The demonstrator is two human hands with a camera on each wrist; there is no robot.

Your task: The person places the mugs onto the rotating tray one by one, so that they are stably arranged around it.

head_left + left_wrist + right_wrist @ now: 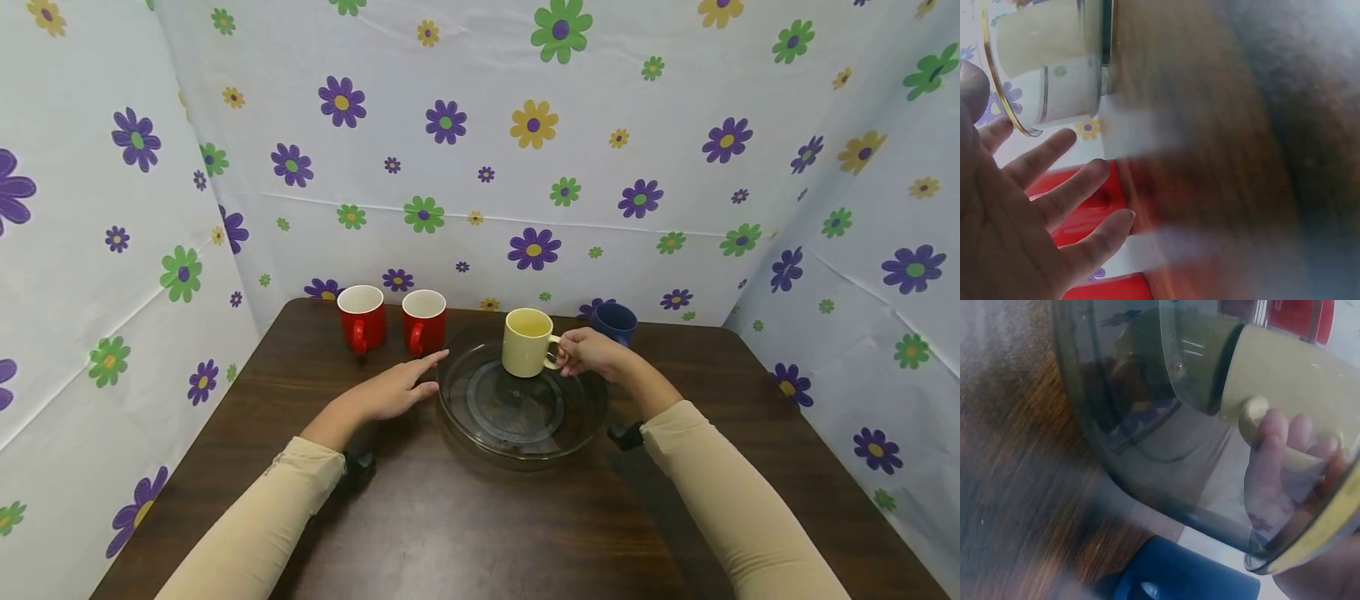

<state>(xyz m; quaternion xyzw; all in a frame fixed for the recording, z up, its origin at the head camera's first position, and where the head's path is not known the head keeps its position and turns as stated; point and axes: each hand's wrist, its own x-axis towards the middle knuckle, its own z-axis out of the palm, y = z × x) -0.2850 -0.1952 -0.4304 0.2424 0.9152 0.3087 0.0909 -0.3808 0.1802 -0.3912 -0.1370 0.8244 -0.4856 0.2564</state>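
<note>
Over the far part of the glass bowl (487,429), within its rim, the right hand (588,352) pinches the handle of an upright yellow mug (525,346), though whether the mug's base touches the bowl's floor I cannot tell. Just beside the bowl's left rim, the left hand (390,390) holds nothing, its fingers straight and spread. Farther out, two red mugs (425,321) stand behind and left of the bowl, a blue mug (615,319) stands behind its right side, and beneath it lies the dark wooden table (420,517), with a flowered cloth (450,183) hanging behind.
</note>
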